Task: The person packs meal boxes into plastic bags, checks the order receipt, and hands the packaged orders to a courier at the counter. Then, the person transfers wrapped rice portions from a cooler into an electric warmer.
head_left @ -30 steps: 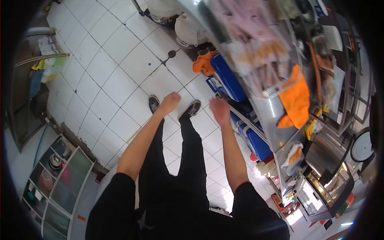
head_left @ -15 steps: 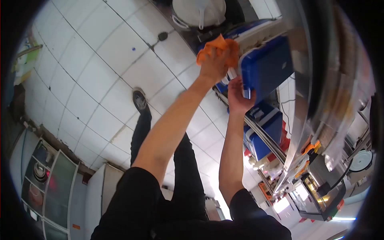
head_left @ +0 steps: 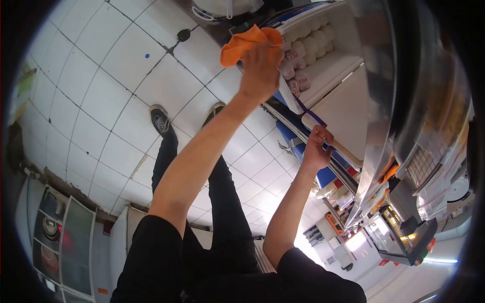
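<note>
My left hand (head_left: 260, 73) is closed on a crumpled orange cloth (head_left: 245, 46) at the near corner of an open cooler box (head_left: 331, 76); motion blurs the fingers. Inside the white-lined cooler lie several round white items (head_left: 316, 43) and several wrapped packages with red print (head_left: 298, 81). The cooler's lid (head_left: 341, 113) is swung open, its white inner face showing. My right hand (head_left: 318, 146), fingers curled, grips the lid's edge; part of that grip is hidden.
A steel counter (head_left: 379, 101) rises close along the right. Beyond the cooler stands a white lidded pot (head_left: 227, 6). Metal rails and blue boxes lie below the counter edge. A glass-fronted cabinet (head_left: 78, 242) stands at lower left, on the tiled floor's far side.
The blue lid has swung from closed to open, baring the cooler's contents. My left hand reached the orange cloth and shifted it left in view. My right hand moved down with the lid.
</note>
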Demonstrator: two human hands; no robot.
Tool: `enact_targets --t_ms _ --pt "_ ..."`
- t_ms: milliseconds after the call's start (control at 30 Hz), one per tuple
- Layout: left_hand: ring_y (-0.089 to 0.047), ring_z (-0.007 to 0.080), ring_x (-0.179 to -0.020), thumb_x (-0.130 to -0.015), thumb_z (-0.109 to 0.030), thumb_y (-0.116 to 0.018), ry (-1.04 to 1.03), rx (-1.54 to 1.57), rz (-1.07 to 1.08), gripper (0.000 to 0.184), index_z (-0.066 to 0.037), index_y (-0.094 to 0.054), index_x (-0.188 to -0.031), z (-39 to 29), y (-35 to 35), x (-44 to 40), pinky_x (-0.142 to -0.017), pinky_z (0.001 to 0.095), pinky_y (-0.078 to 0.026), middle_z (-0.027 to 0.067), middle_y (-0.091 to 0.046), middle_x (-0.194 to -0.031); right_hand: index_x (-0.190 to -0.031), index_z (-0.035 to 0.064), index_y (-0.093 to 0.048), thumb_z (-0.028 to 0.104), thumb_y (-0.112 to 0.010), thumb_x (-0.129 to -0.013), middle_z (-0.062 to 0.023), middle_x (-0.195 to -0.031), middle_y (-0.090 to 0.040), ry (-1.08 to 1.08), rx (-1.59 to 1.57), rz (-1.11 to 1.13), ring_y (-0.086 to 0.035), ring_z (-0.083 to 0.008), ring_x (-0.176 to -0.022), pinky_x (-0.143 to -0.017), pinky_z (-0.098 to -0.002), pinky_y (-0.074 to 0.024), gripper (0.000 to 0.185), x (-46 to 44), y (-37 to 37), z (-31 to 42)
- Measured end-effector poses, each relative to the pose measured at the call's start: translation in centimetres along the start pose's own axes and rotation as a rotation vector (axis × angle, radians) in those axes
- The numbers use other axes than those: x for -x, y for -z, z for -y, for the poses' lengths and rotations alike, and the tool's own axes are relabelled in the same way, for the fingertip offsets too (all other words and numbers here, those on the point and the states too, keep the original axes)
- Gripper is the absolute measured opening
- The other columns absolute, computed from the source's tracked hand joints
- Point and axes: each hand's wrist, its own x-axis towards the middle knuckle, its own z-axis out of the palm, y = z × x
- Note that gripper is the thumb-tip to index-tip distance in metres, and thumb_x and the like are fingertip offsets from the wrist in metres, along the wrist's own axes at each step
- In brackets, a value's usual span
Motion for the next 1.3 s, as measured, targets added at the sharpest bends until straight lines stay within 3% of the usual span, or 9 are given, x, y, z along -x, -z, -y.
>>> enact_targets --t_ms 133,200,300,400,500,667,867,1067,1300 --pt "-0.061 0.0355 -0.101 -0.064 -0.003 -0.071 -0.249 0.63 0.313 0.037 -0.004 -0.067 -0.101 -9.0 -1.0 1.2 -0.089 0.0461 -0.048 0.0133 -0.064 -0.099 -0.081 0.0087 -0.049 0.059 -0.031 -0.1 -0.0055 -0.076 -0.048 0.065 -0.158 -0.022 -0.045 -0.0211 -0.079 -0.08 -0.0386 -0.0372 0.057 -0.3 0.3 -0.1" --pt "-0.06 0.035 -0.105 -0.069 -0.004 -0.068 0.074 0.885 0.408 0.031 -0.002 -0.066 -0.101 -18.3 3.6 3.1 -0.09 0.0453 -0.049 0.0142 -0.064 -0.103 -0.098 0.0072 -0.053 0.057 -0.039 -0.099 -0.0059 -0.09 -0.054 0.074 0.169 0.205 -0.051 -0.0219 -0.086 -0.083 -0.0406 -0.0385 0.052 -2.9 3.5 2.4" --pt "-0.058 0.0402 -0.11 -0.079 0.001 -0.054 0.107 1.196 0.738 0.027 0.007 -0.062 -0.104 -23.9 5.5 4.7 -0.094 0.0432 -0.048 0.0245 -0.06 -0.108 -0.12 0.0066 -0.056 0.036 -0.05 -0.096 -0.0087 -0.115 -0.057 0.219 0.795 0.22 -0.055 -0.026 -0.107 -0.09 -0.0418 -0.0416 0.039 -3.5 2.9 -2.2" --pt "-0.056 0.0419 -0.111 -0.081 0.006 -0.048 0.063 1.192 0.661 0.026 0.007 -0.056 -0.105 -23.9 5.7 5.1 -0.098 0.0432 -0.047 0.0265 -0.057 -0.108 -0.137 0.0052 -0.052 0.008 -0.054 -0.084 -0.0141 -0.135 -0.055 0.393 1.906 0.379 -0.049 -0.0324 -0.131 -0.1 -0.0423 -0.0436 0.053 -8.3 2.4 -3.9" --pt "-0.056 0.0408 -0.112 -0.08 0.01 -0.046 0.186 1.248 0.595 0.027 0.006 -0.055 -0.106 -23.8 3.4 7.2 -0.1 0.0427 -0.046 0.0248 -0.057 -0.108 -0.139 0.0 -0.05 0.01 -0.057 -0.079 -0.0206 -0.136 -0.056 0.495 2.578 0.358 -0.053 -0.0374 -0.127 -0.107 -0.0415 -0.0415 0.061 -14.8 1.5 -4.7" --pt "-0.058 0.0344 -0.111 -0.084 0.01 -0.047 0.277 1.217 0.408 0.032 0.001 -0.054 -0.115 -20.4 5.7 5.3 -0.098 0.0393 -0.045 0.0182 -0.057 -0.114 -0.146 0.0011 -0.043 0.016 -0.063 -0.077 -0.0283 -0.136 -0.057 0.097 2.935 0.349 -0.054 -0.0423 -0.128 -0.109 -0.0404 -0.0418 0.074 -26.4 6.8 -0.2" --pt "-0.062 0.0167 -0.109 -0.096 0.002 -0.053 0.548 1.031 0.285 0.019 -0.003 -0.057 -0.113 -8.7 11.6 11.5 -0.09 0.0328 -0.05 0.0066 -0.06 -0.112 -0.15 0.0025 -0.039 0.021 -0.069 -0.069 -0.0262 -0.14 -0.053 -0.594 2.813 0.225 -0.055 -0.0323 -0.126 -0.108 -0.0385 -0.0416 0.088 -26.7 2.5 -1.4" --pt "-0.059 0.0098 -0.089 -0.101 -0.007 -0.056 0.925 0.616 0.312 0.011 -0.006 -0.059 -0.112 0.4 17.2 27.3 -0.071 0.0257 -0.046 0.0015 -0.063 -0.105 -0.15 0.0034 -0.04 0.025 -0.074 -0.064 -0.0246 -0.138 -0.052 -0.838 2.947 0.317 -0.052 -0.0334 -0.125 -0.107 -0.0387 -0.0422 0.094 -28.8 0.0 -1.9" --pt "-0.056 0.0087 -0.09 -0.101 -0.008 -0.056 1.098 0.645 0.406 0.008 -0.005 -0.059 -0.109 4.2 22.9 31.3 -0.079 0.0243 -0.043 -0.0005 -0.06 -0.095 -0.143 0.002 -0.047 0.032 -0.076 -0.068 -0.0218 -0.133 -0.056 -0.75 2.993 0.435 -0.058 -0.0307 -0.118 -0.104 -0.0386 -0.0444 0.085 -29.1 2.0 -1.5"
